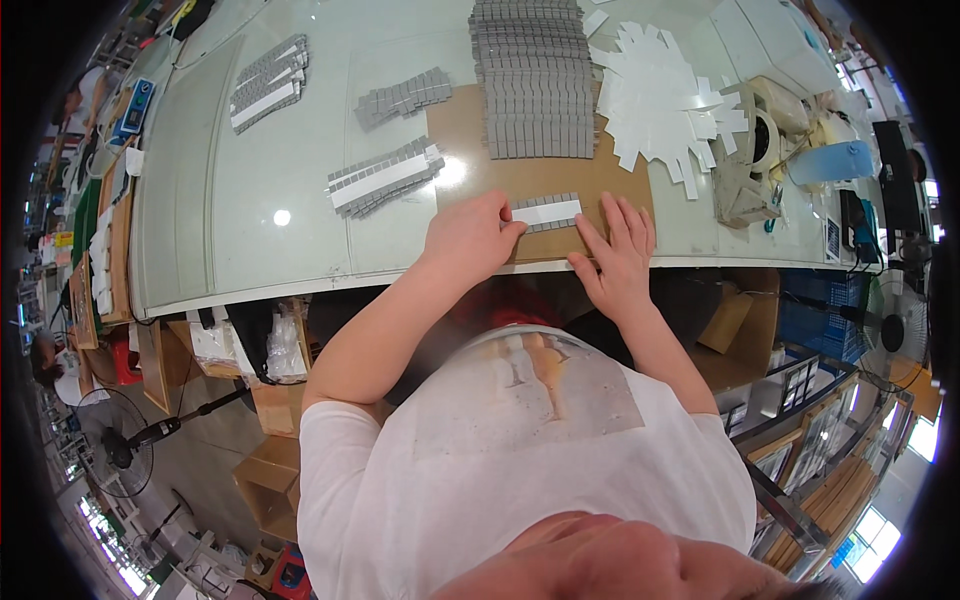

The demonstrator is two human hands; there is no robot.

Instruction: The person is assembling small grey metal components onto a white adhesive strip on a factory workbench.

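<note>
On the brown board (637, 180) near the table's front edge lies a short grey segmented strip (562, 224) with a white band along its middle. My left hand (470, 236) is closed, its thumb and fingertips pinching the strip's left end, which they partly hide. My right hand (622, 252) lies open with fingers spread, its fingertips resting by the strip's right end. Left of my hands is a pile of similar grey strips (385, 178), one with a white band on top. Beyond the strip, a tall stack of grey segmented pieces (540, 110) covers much of the board.
Loose white strips (655, 95) are fanned out at the back right. Beside them stand a tape roll (765, 138) in a dispenser and a blue bottle (832, 162). More grey piles (405, 97) (270, 84) sit toward the back left. A fan (118, 448) stands left below the table.
</note>
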